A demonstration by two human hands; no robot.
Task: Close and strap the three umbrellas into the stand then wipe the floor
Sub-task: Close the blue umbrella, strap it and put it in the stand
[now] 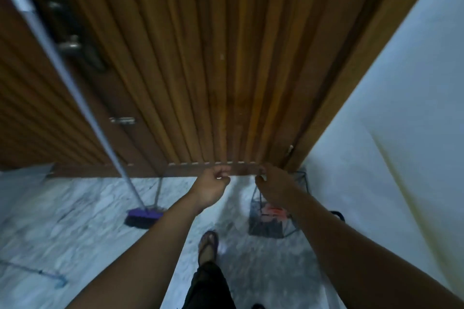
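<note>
Marble floor [75,208] w/ ribbed wood door [213,70] ahead. Both our hands are raised, fingers curled: left hand [213,187] and right hand [275,187] seem to pinch sth small btwn them, too blurred to name. Wire stand [271,221] sits below the right hand by the wall; contents unclear. Broom [143,217] leans nearby. We judge wiping isn't started.

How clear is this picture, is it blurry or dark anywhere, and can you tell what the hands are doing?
Head view: dim and motion-blurred throughout, with wide-angle bending of the door and wall. The left hand and right hand have curled fingers, but blur hides whether they hold anything. The wire stand and broom are smeared.
</note>
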